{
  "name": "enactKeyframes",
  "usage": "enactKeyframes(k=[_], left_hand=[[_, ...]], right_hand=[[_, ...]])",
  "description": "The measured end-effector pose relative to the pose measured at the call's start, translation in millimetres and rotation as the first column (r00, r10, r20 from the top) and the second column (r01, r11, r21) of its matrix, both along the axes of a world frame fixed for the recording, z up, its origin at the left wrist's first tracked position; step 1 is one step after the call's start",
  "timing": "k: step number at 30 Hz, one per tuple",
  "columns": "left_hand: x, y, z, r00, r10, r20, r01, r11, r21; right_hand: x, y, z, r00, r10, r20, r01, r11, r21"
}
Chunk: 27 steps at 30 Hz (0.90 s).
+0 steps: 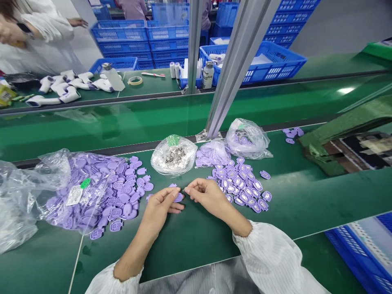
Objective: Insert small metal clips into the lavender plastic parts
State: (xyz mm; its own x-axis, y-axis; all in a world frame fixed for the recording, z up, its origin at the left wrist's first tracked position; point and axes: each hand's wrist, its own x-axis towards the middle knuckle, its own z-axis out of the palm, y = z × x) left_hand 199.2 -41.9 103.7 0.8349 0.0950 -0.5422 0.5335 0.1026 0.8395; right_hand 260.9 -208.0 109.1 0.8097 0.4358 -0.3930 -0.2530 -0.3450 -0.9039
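Open poly bag of lilac silicone covers (88, 192) lies leftmost on green conveyor belt (196, 249). Single lilac cover (178, 197) pinched at rim by curled fingers of left hand (161, 206). Fingertips of right hand (208, 194) pressed together at tiny dark part (184, 190); hold unclear. Covers judged light, soft, flexible; rim grip suited. Loose covers (241, 183) spread rightward.

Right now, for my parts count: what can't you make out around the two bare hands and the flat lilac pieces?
Head view:
- Whatever the left hand and right hand pinch: their fingers hide it, except a small dark tip.
- The lower lilac pieces: the clear plastic bag and the pile hide them.
- Small silver parts: the second clear bag blurs them.
- Co-worker: cut off by the frame's edge.
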Motion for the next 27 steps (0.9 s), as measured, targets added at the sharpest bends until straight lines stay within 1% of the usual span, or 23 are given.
enactKeyframes(k=[3, 6, 10, 14, 20, 24, 27], left_hand=[[0, 2, -0.5, 0.997, 0.074, -0.001, -0.074, 0.996, -0.050], [0, 3, -0.9, 0.997, 0.070, 0.010, -0.069, 0.992, -0.109], [-2, 3, -2.6, 0.999, 0.036, 0.015, -0.034, 0.990, -0.139], [-1, 2, -2.3, 1.000, 0.021, 0.018, -0.019, 0.989, -0.144], [1, 1, 1.5, 1.000, -0.006, -0.001, 0.006, 0.992, -0.124], [0, 1, 0.2, 1.000, -0.005, 0.002, 0.005, 0.993, -0.120], [1, 0, -1.6, 1.000, 0.002, 0.008, -0.001, 0.992, -0.122]], right_hand=[[-4, 4, -1.5, 0.981, -0.009, -0.195, 0.026, 0.996, 0.083], [-8, 9, -6.4, 0.964, 0.002, -0.265, 0.031, 0.992, 0.122], [-8, 14, -11.1, 0.964, -0.027, -0.263, 0.060, 0.991, 0.117], [-8, 18, -10.3, 0.968, -0.044, -0.247, 0.073, 0.992, 0.107], [-10, 18, -9.1, 0.975, -0.036, -0.220, 0.054, 0.995, 0.078], [-11, 18, -9.7, 0.974, -0.048, -0.220, 0.065, 0.995, 0.072], [-15, 20, -11.9, 0.984, -0.082, -0.157, 0.089, 0.995, 0.039]])
